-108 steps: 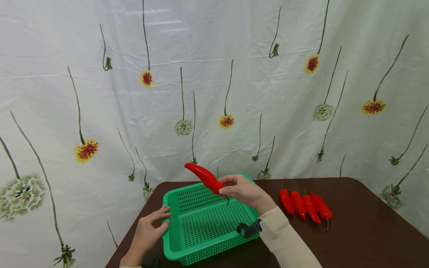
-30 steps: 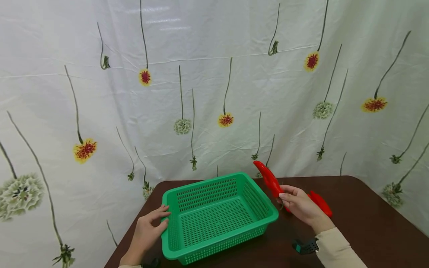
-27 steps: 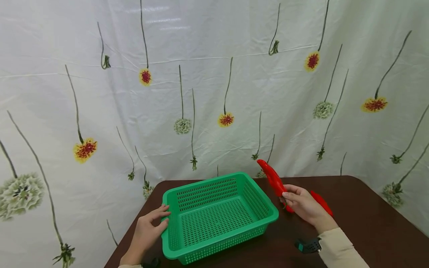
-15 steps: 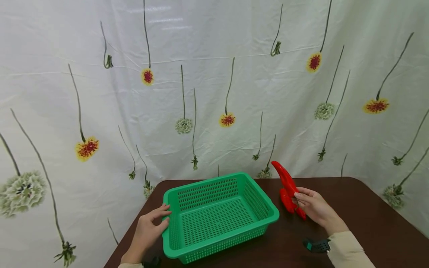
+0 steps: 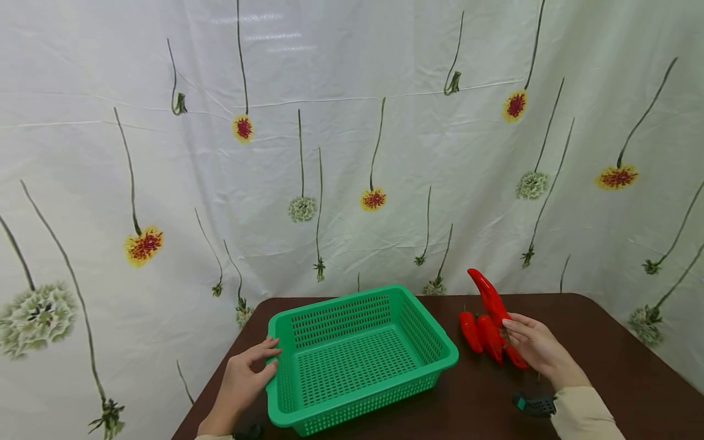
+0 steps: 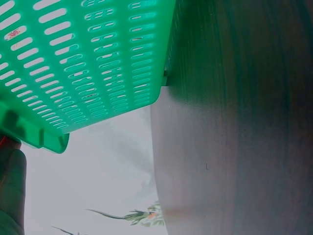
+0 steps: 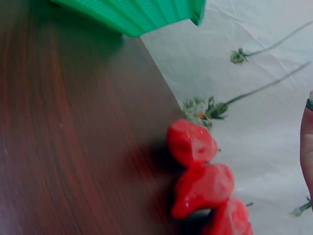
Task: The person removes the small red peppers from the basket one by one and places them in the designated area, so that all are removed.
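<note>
My right hand point(image 5: 541, 351) pinches a red chili pepper point(image 5: 488, 294) near its stem end. Its pointed tip slants up and to the left, above the table. Below it lie several more red chili peppers point(image 5: 470, 332) side by side, some partly covered by the hand; they also show in the right wrist view as glossy red peppers point(image 7: 205, 188). My left hand point(image 5: 242, 382) rests its fingertips and thumb tip against the left rim of a green plastic basket point(image 5: 363, 392). In the left wrist view the slotted side of the basket point(image 6: 73, 61) fills the upper left.
The dark brown table point(image 5: 440, 409) bears the basket in its middle, with the peppers to the basket's right. Right behind the table's far edge hangs a pale flower-print curtain point(image 5: 330, 153). A black wrist strap point(image 5: 536, 404) is on the right wrist.
The right hand, holding the pepper, has moved from above the basket to the right, over the row of peppers. The left hand stays at the basket's rim.
</note>
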### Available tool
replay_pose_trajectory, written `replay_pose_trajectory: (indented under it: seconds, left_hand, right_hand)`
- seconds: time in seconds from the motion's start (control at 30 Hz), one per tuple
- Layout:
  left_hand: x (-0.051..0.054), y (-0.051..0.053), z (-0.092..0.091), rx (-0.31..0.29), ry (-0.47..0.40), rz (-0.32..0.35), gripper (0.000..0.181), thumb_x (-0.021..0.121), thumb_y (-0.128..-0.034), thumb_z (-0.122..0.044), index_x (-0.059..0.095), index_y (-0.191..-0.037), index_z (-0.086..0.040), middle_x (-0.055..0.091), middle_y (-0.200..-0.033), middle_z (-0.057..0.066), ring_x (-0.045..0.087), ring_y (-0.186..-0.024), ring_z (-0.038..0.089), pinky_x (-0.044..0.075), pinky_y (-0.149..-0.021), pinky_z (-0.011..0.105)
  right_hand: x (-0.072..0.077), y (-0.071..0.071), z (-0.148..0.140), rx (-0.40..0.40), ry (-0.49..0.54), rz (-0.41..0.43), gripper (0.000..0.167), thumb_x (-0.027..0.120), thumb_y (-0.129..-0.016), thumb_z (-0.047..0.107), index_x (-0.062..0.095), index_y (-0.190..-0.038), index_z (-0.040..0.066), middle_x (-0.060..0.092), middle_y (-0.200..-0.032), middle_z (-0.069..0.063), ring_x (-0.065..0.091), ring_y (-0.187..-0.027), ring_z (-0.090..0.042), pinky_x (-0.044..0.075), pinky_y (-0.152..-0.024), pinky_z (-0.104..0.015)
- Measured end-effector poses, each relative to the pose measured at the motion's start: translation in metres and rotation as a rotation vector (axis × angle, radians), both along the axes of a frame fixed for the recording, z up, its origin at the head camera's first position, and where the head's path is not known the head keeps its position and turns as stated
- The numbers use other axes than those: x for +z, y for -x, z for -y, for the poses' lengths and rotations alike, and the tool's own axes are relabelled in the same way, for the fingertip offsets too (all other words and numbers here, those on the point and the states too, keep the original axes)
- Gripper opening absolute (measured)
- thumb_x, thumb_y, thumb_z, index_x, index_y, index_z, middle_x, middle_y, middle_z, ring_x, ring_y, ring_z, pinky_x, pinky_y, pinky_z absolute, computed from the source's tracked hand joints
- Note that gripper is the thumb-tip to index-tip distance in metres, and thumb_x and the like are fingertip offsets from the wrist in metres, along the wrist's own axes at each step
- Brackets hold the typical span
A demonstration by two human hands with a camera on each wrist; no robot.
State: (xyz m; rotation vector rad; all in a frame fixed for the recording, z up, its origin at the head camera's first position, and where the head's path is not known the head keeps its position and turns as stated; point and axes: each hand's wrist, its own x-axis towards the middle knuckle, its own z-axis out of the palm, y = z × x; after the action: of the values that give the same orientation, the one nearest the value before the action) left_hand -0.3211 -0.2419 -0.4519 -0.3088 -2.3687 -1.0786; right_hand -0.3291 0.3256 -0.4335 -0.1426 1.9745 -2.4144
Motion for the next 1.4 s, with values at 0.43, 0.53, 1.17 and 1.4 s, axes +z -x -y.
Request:
replay_pose_trajectory:
  seconds: [0.43, 0.53, 1.17, 1.4]
  left_hand:
    - [0.002, 0.000, 0.004, 0.008, -0.008, 0.000, 0.023, 0.072, -0.0867, -0.001, 0.080, -0.105, -0.012, 0.072, -0.125, 0.005, 0.062, -0.125, 0.026, 0.054, -0.099, 0.050]
    - [0.002, 0.000, 0.005, 0.016, -0.003, -0.006, 0.023, 0.072, -0.0861, 0.000, 0.080, -0.104, -0.012, 0.072, -0.125, 0.006, 0.062, -0.125, 0.027, 0.054, -0.098, 0.051]
    - [0.001, 0.001, 0.003, 0.016, -0.004, -0.007, 0.022, 0.073, -0.0859, 0.000, 0.080, -0.104, -0.010, 0.072, -0.124, 0.006, 0.062, -0.125, 0.023, 0.055, -0.098, 0.049]
    - [0.001, 0.001, 0.003, 0.018, -0.001, -0.014, 0.022, 0.072, -0.0854, 0.001, 0.080, -0.104, -0.009, 0.073, -0.123, 0.006, 0.063, -0.124, 0.019, 0.055, -0.097, 0.049]
  right_hand:
    - [-0.003, 0.000, -0.029, -0.104, 0.033, 0.072, 0.021, 0.056, -0.103, 0.020, 0.069, -0.091, 0.031, 0.067, -0.096, 0.017, 0.061, -0.091, -0.006, 0.053, -0.082, -0.020]
    - [-0.008, 0.001, -0.034, -0.099, 0.036, 0.084, 0.019, 0.055, -0.104, 0.020, 0.067, -0.092, 0.030, 0.065, -0.097, 0.018, 0.061, -0.093, -0.005, 0.053, -0.083, -0.021]
    - [-0.021, -0.005, -0.072, -0.113, 0.058, 0.184, 0.034, 0.051, -0.105, 0.020, 0.074, -0.082, 0.032, 0.061, -0.092, 0.022, 0.062, -0.089, -0.001, 0.052, -0.081, -0.019]
    - [-0.028, -0.004, -0.086, -0.194, -0.005, 0.226, 0.025, 0.060, -0.101, 0.022, 0.070, -0.080, 0.031, 0.054, -0.092, 0.022, 0.062, -0.083, 0.005, 0.055, -0.081, -0.020]
